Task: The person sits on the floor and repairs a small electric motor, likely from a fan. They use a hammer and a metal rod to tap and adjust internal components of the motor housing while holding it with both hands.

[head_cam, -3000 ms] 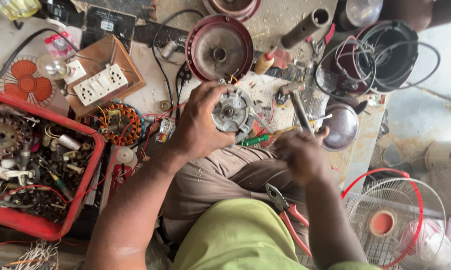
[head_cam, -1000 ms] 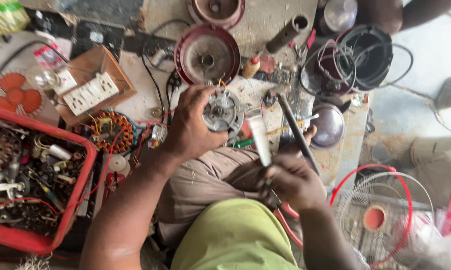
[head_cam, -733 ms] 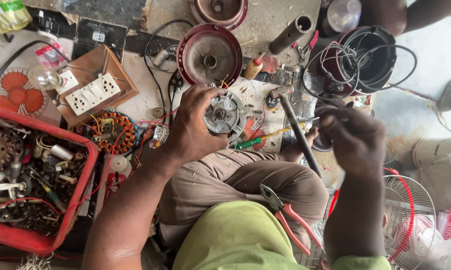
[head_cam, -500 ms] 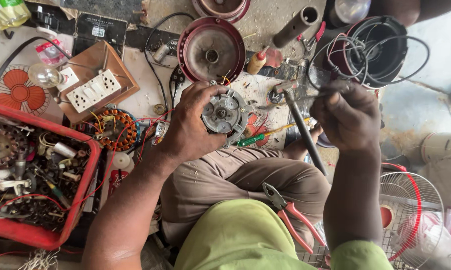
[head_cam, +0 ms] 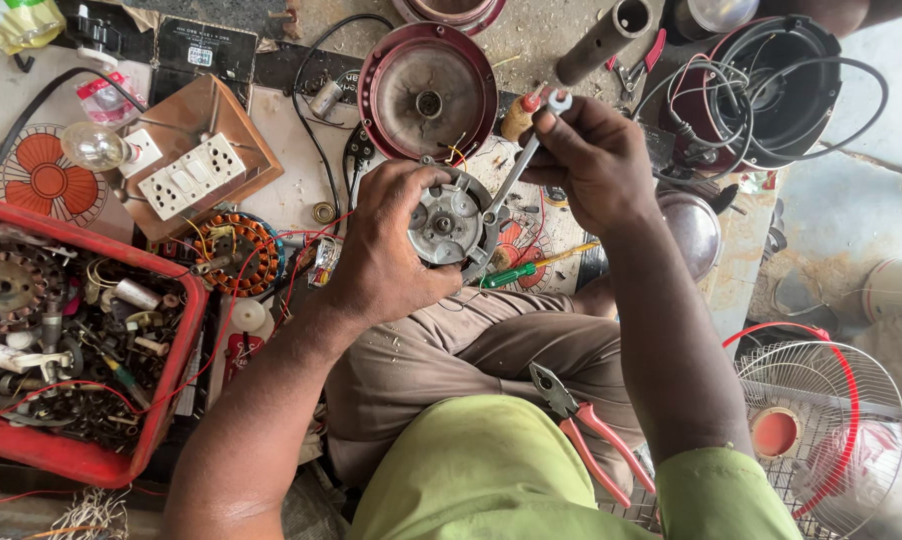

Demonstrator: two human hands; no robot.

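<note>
Red-handled pliers (head_cam: 586, 430) lie on my lap, nearest. Above my knees, my left hand (head_cam: 391, 245) has its grip wrapped round the grey motor housing (head_cam: 449, 222). My right hand (head_cam: 593, 160) pinches a spanner (head_cam: 516, 170), lower end on the housing rim. Red fan cover (head_cam: 428, 92) beyond.

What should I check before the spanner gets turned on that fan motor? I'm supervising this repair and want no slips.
1. Motor gripped: ok, the left hand wraps its side.
2. Spanner held firmly: ok, the right hand grips its upper end.
3. Spanner head seated on a nut: cannot tell, its lower end meets the motor's rim but the fastener is hidden.
4. Left fingers away from the spanner: not ok, they lie close beside it.
5. Loose tool on lap: not ok, red-handled pliers rest there.
</note>
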